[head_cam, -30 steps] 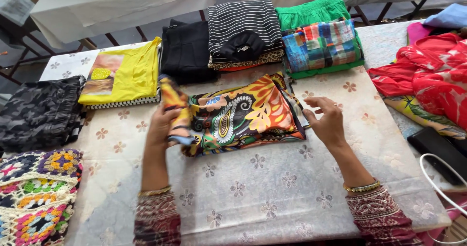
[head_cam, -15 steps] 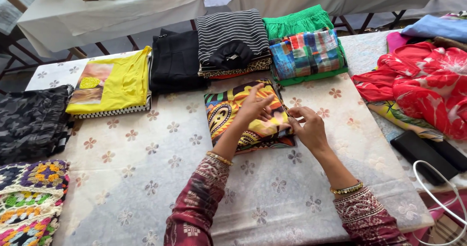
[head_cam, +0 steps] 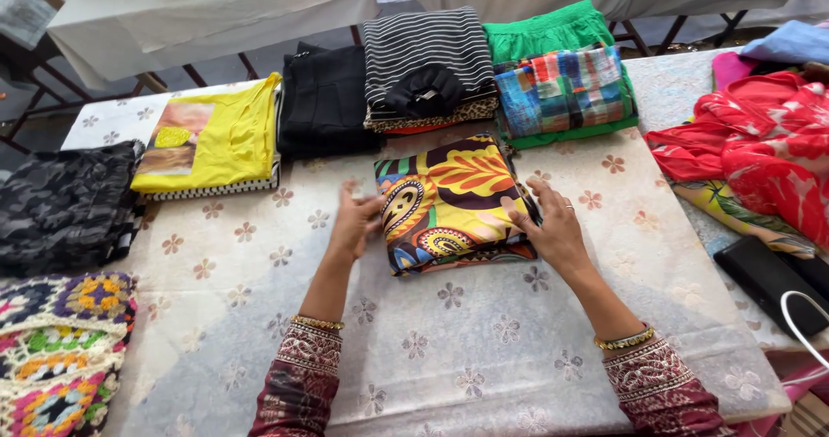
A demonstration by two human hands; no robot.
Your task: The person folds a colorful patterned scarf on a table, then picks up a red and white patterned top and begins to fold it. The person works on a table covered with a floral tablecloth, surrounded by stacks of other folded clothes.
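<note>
Folded patterned cloth [head_cam: 453,204], yellow, orange and dark brown swirls, lies at frame centre on the table [head_cam: 484,351], now a compact squarish packet. A second ago it was a wider, looser bundle with one end lifted off the cover; half a second ago the left hand was pressing on top of it. Both hands have since moved to its sides, so the folding looks finished and the packet is being squared or shifted.

Left hand [head_cam: 354,221]: fingers spread, flat against the packet's left edge, touching it, not gripping. Right hand [head_cam: 553,225]: fingers spread over the right edge, thumb near the lower right corner, resting on the cloth; no pinch seen. The grip on either side is open, with the cloth between the two palms.

Outward: striped folded garment [head_cam: 427,53] just above the packet, plaid cloth on green [head_cam: 566,87] to the upper right, black stack [head_cam: 328,100] and yellow top [head_cam: 216,143] to the upper left. Red floral fabric [head_cam: 760,152] at right edge, crochet blanket [head_cam: 60,351] lower left.
</note>
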